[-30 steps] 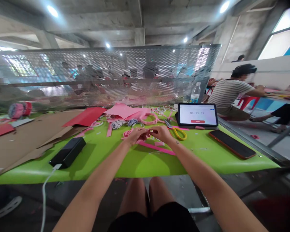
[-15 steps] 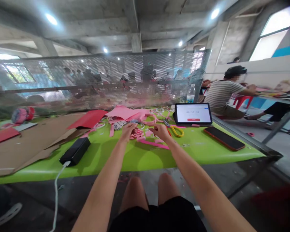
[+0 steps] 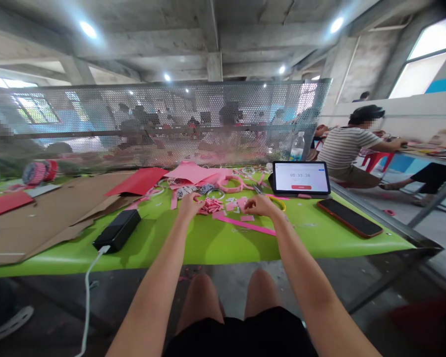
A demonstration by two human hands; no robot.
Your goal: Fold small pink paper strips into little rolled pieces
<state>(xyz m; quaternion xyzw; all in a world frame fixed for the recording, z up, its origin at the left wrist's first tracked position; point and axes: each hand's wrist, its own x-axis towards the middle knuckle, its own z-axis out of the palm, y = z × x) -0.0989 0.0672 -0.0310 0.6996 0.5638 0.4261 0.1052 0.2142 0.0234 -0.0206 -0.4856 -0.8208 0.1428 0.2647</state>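
Note:
Both my arms reach out over the green table [image 3: 215, 243]. My left hand [image 3: 189, 206] rests at the left edge of a pile of small pink paper pieces [image 3: 223, 206]; its fingers curl down behind the back of the hand and are mostly hidden. My right hand [image 3: 259, 205] lies low at the pile's right side, fingers stretched towards the pieces. A long pink strip [image 3: 250, 226] lies just in front of it. Yellow-handled scissors [image 3: 279, 202] are partly covered behind it.
A tablet [image 3: 301, 177] showing a timer stands at the right, an orange-edged phone [image 3: 349, 218] beside it. A black power bank [image 3: 117, 230] with a white cable, cardboard [image 3: 40, 218], red sheet [image 3: 139, 181] and pink sheets [image 3: 193, 173] lie left. A mesh screen [image 3: 152, 124] backs the table. A person in a striped shirt [image 3: 347, 148] sits far right.
My hands, joined over a pink piece a second ago, have parted and dropped to the table on either side of the pink pile. The view has shifted slightly.

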